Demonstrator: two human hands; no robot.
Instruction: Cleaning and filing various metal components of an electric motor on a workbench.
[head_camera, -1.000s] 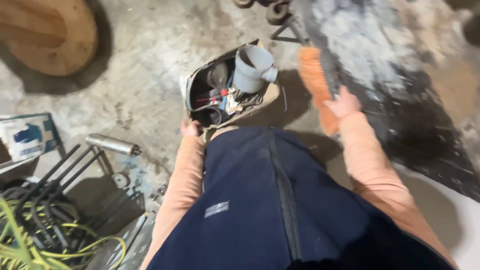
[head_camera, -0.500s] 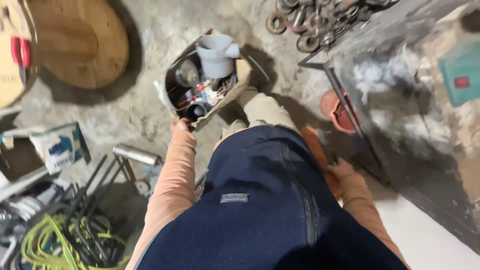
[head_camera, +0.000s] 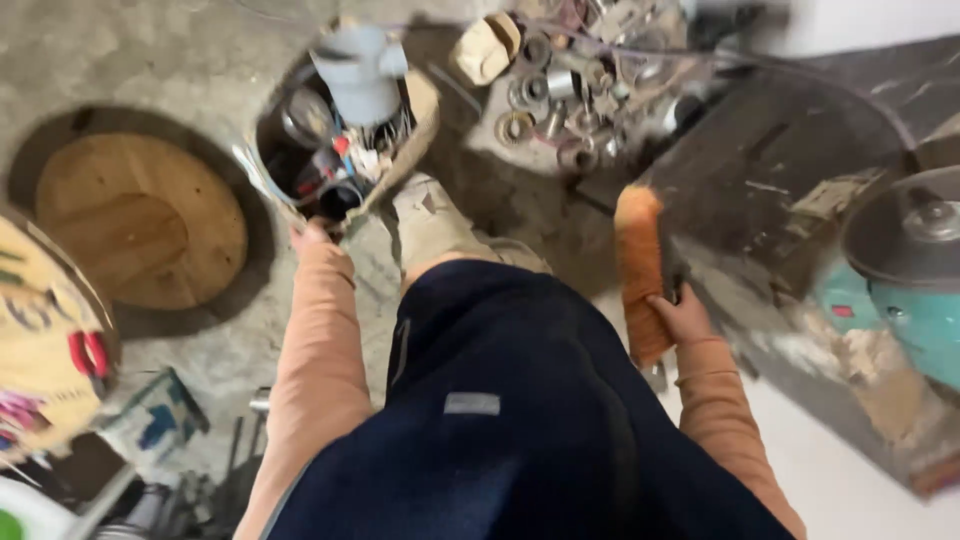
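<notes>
Left hand (head_camera: 312, 236) closed on the near rim of an open tool bag (head_camera: 335, 150), fingers wrapped over the edge and mostly hidden behind it, carrying the bag above the concrete floor (head_camera: 150, 60). Just beyond those fingers, inside the bag: a grey plastic pipe fitting (head_camera: 360, 75) standing upright, a dark round part to its left, and a tangle of small red, white and black items directly past the fingertips, too blurred to name. Right hand (head_camera: 682, 318) clamped around the lower part of an orange-bristled brush (head_camera: 640, 270), fingers curled round the far side of it, bristles running up and away from the grip. Ahead of these fingers and to their left, a heap of metal rings and washers (head_camera: 560, 100) scattered on the floor. To the right of the same fingers, a dark, dusty slab (head_camera: 770, 180), and further right a teal machine with a grey disc (head_camera: 900, 250). Between the two hands, a tan boot (head_camera: 430, 225) and a dark blue trouser leg (head_camera: 500, 400). Left of the bag-holding fingers, well apart, a round wooden spool end (head_camera: 140, 220) lying flat on the floor. Both sleeves peach-coloured.
</notes>
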